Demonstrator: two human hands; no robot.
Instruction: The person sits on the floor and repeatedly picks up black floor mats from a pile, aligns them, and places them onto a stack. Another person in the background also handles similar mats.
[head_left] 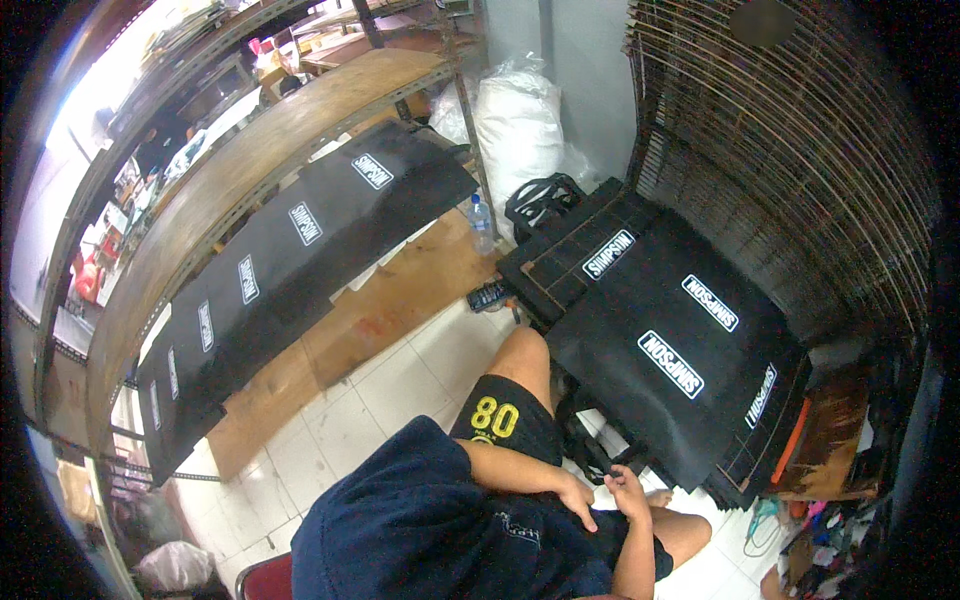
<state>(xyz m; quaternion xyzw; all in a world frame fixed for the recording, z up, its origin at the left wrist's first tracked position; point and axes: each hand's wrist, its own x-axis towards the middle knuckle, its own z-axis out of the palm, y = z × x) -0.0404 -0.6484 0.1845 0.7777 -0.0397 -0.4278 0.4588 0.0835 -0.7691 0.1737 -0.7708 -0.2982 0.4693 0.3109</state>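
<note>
My left hand (577, 500) lies low across my lap on the dark shorts, its fingers mostly stretched and pointing down. Close to its right, my right hand (627, 490) is raised with the fingers curled in a pinch. Something small and dark shows at those fingertips, too small to name. Just beyond both hands hang black straps (592, 447), beside a stack of black sheets (640, 300) with white printed labels. The stack's top sheets lie unevenly over one another.
To the left, a long row of labelled black sheets (330, 225) lies on a low board (400, 270) under a metal shelf (270, 130). A blue-capped bottle (481, 228) and a dark keypad device (488, 295) stand nearby. White sacks (520, 120) and a wire rack (780, 150) are behind.
</note>
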